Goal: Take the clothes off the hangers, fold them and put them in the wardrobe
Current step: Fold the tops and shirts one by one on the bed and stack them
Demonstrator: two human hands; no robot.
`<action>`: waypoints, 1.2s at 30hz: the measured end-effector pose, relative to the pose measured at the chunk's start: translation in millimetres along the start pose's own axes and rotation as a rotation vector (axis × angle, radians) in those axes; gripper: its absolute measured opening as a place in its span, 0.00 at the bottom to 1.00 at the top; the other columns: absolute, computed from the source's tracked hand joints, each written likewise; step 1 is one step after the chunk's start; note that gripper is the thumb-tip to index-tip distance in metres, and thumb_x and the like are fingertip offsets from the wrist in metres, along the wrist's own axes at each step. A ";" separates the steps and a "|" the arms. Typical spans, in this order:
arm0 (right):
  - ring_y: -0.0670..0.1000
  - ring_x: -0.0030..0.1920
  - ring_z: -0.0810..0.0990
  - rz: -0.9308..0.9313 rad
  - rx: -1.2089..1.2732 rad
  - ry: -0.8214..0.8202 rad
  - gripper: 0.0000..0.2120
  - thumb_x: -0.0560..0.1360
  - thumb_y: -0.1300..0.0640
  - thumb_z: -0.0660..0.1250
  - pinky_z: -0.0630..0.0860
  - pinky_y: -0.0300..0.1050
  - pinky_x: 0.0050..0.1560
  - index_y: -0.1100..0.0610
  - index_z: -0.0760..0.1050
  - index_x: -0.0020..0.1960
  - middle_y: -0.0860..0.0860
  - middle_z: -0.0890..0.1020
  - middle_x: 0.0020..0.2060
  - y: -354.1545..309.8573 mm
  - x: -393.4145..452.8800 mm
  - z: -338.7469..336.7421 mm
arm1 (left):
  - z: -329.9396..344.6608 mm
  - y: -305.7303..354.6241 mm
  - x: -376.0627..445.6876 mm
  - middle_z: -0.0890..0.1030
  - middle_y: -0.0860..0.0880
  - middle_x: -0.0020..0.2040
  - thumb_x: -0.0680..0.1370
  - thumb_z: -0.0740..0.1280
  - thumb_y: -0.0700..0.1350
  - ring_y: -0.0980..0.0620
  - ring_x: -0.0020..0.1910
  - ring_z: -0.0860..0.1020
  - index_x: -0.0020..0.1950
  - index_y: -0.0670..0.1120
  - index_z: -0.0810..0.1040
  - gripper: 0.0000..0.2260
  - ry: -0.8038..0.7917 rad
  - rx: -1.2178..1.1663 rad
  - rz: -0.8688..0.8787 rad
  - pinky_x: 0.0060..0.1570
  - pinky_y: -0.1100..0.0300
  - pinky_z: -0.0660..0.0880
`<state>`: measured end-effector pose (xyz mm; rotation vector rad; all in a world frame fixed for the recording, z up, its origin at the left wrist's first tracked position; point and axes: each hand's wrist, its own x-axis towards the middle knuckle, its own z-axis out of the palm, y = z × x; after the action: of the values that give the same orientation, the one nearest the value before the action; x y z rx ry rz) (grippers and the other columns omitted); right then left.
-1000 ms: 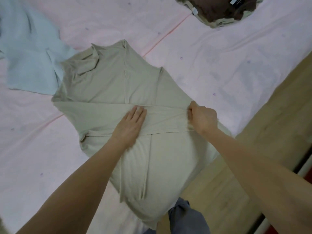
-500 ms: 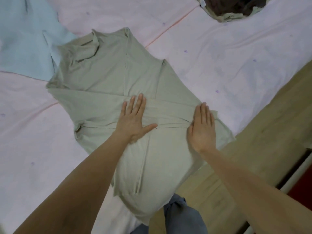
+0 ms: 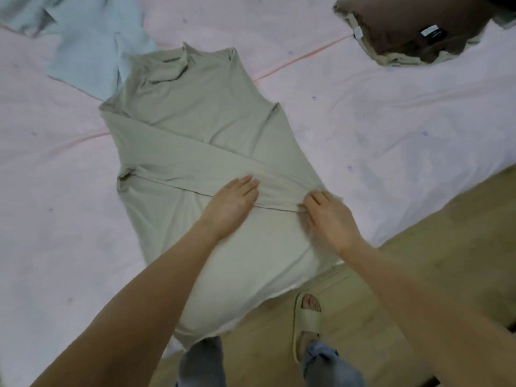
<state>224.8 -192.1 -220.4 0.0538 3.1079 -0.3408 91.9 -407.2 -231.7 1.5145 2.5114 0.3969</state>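
Observation:
A beige long-sleeved top (image 3: 201, 113) lies flat on the pink bed sheet (image 3: 55, 219), collar away from me. Both sleeves are folded across its middle and its hem hangs over the bed's edge. My left hand (image 3: 231, 202) rests flat on the crossed sleeves at the centre, fingers straight. At the top's right edge, my right hand (image 3: 329, 216) has its fingers bent around the end of the folded sleeve; it is blurred by motion.
A light blue garment (image 3: 92, 46) lies at the back left, partly under the beige top's shoulder. A brown garment (image 3: 413, 26) with labels sits at the back right. The wooden floor (image 3: 432, 247) and my slippered foot (image 3: 307, 319) are at the lower right.
My right hand went from gripping the sleeve to lying flat, and its fingers now curl at the sleeve end again. My left hand slid slightly right. The view pulled back.

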 end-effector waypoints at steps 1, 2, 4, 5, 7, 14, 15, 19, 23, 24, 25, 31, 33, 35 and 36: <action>0.58 0.40 0.79 -0.038 0.031 -0.006 0.05 0.68 0.63 0.69 0.74 0.46 0.35 0.60 0.75 0.43 0.56 0.79 0.40 3.5 2.0 -5.9 | -0.8 5.9 2.4 0.80 0.38 0.60 0.70 0.73 0.34 0.37 0.60 0.78 0.49 0.37 0.80 0.09 -0.007 -0.053 -0.071 0.59 0.42 0.74; 0.58 0.39 0.79 -0.087 0.044 -0.017 0.07 0.66 0.63 0.69 0.73 0.45 0.35 0.60 0.74 0.43 0.56 0.79 0.40 8.1 0.4 -12.0 | -1.2 13.5 5.4 0.79 0.38 0.62 0.71 0.72 0.34 0.36 0.63 0.76 0.49 0.37 0.79 0.08 -0.029 -0.097 -0.136 0.62 0.42 0.71; 0.58 0.41 0.78 -0.185 0.045 -0.045 0.08 0.67 0.60 0.62 0.74 0.46 0.39 0.60 0.73 0.46 0.55 0.79 0.42 11.3 0.4 -20.6 | -3.8 18.0 4.9 0.73 0.40 0.69 0.74 0.68 0.36 0.38 0.71 0.68 0.51 0.37 0.78 0.06 -0.117 -0.150 -0.237 0.69 0.44 0.64; 0.57 0.43 0.79 -0.230 0.023 -0.080 0.12 0.67 0.57 0.58 0.75 0.46 0.41 0.60 0.73 0.47 0.56 0.79 0.43 14.5 -2.8 -24.8 | -5.2 22.2 3.6 0.71 0.41 0.71 0.75 0.67 0.37 0.40 0.73 0.65 0.50 0.38 0.77 0.05 -0.150 -0.162 -0.260 0.70 0.45 0.62; 0.58 0.45 0.80 -0.335 -0.024 -0.169 0.15 0.67 0.55 0.55 0.77 0.47 0.45 0.61 0.76 0.47 0.56 0.80 0.46 22.6 -11.6 -26.9 | -11.2 26.5 5.3 0.68 0.42 0.73 0.74 0.67 0.39 0.41 0.75 0.62 0.49 0.40 0.76 0.05 -0.212 -0.148 -0.271 0.70 0.45 0.62; 0.57 0.67 0.74 -0.401 -0.067 -0.210 0.23 0.79 0.48 0.55 0.71 0.51 0.66 0.61 0.76 0.64 0.58 0.75 0.67 36.9 -17.5 -21.9 | -19.5 49.7 10.6 0.60 0.47 0.78 0.77 0.55 0.57 0.47 0.78 0.56 0.71 0.44 0.69 0.26 -0.170 0.033 -0.322 0.75 0.49 0.50; 0.56 0.67 0.73 -0.431 -0.084 -0.217 0.23 0.79 0.48 0.55 0.70 0.51 0.67 0.60 0.75 0.65 0.57 0.74 0.68 38.5 -16.0 -18.8 | -18.5 50.2 10.6 0.54 0.48 0.80 0.79 0.53 0.58 0.48 0.79 0.50 0.76 0.45 0.61 0.29 -0.238 0.045 -0.337 0.76 0.48 0.46; 0.58 0.40 0.80 -0.302 -0.041 -0.203 0.14 0.77 0.52 0.57 0.74 0.48 0.40 0.58 0.78 0.45 0.54 0.81 0.42 41.7 14.2 -26.9 | -25.0 25.8 13.7 0.43 0.50 0.80 0.83 0.49 0.58 0.50 0.79 0.44 0.80 0.49 0.47 0.28 -0.461 0.072 -0.338 0.76 0.50 0.46; 0.53 0.39 0.73 0.009 0.138 -0.601 0.12 0.76 0.51 0.65 0.65 0.45 0.36 0.51 0.65 0.38 0.50 0.74 0.39 37.7 63.6 -40.1 | -41.6 -3.1 21.9 0.46 0.47 0.80 0.83 0.56 0.53 0.48 0.78 0.50 0.79 0.48 0.52 0.27 -0.448 0.022 -0.271 0.71 0.54 0.59; 0.53 0.41 0.72 0.010 0.132 -0.705 0.14 0.75 0.53 0.66 0.67 0.46 0.38 0.51 0.62 0.35 0.51 0.74 0.40 38.0 72.1 -40.4 | -44.2 -6.4 28.3 0.49 0.46 0.80 0.82 0.59 0.52 0.47 0.77 0.54 0.79 0.47 0.54 0.28 -0.453 0.053 -0.237 0.69 0.53 0.62; 0.53 0.42 0.72 0.017 0.125 -0.764 0.16 0.73 0.56 0.66 0.69 0.46 0.41 0.50 0.61 0.33 0.52 0.74 0.41 36.7 80.3 -41.3 | -47.1 -8.2 36.1 0.54 0.45 0.78 0.80 0.61 0.52 0.45 0.75 0.58 0.77 0.47 0.57 0.27 -0.437 0.084 -0.211 0.65 0.52 0.66; 0.54 0.39 0.72 0.171 0.082 -0.824 0.15 0.70 0.65 0.63 0.64 0.43 0.32 0.52 0.61 0.31 0.48 0.70 0.32 36.6 93.4 -48.4 | -44.0 5.8 68.7 0.66 0.45 0.70 0.72 0.72 0.55 0.45 0.67 0.66 0.72 0.46 0.62 0.34 -0.439 0.136 -0.101 0.59 0.52 0.66; 0.55 0.41 0.74 0.206 0.000 -0.843 0.13 0.71 0.64 0.62 0.67 0.42 0.35 0.52 0.63 0.32 0.50 0.73 0.35 40.6 95.3 -50.7 | -37.6 11.0 68.3 0.60 0.44 0.75 0.72 0.72 0.55 0.44 0.73 0.60 0.76 0.45 0.56 0.39 -0.474 0.133 -0.124 0.67 0.51 0.64; 0.55 0.43 0.75 0.206 -0.096 -0.904 0.10 0.72 0.63 0.60 0.69 0.43 0.41 0.52 0.66 0.36 0.51 0.74 0.40 44.1 98.4 -52.8 | -34.5 12.5 70.2 0.52 0.44 0.78 0.74 0.70 0.56 0.45 0.77 0.52 0.79 0.45 0.49 0.42 -0.513 0.137 -0.141 0.73 0.49 0.57; 0.55 0.43 0.76 0.196 -0.137 -0.924 0.06 0.73 0.62 0.61 0.69 0.44 0.42 0.53 0.68 0.39 0.51 0.74 0.41 44.7 100.9 -54.3 | -35.2 12.8 71.0 0.51 0.45 0.79 0.75 0.69 0.56 0.45 0.78 0.50 0.79 0.45 0.47 0.43 -0.524 0.130 -0.146 0.74 0.50 0.54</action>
<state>125.0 -133.5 -178.9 0.1478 2.1793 -0.0944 59.4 -343.3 -195.5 1.2567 2.2324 -0.1715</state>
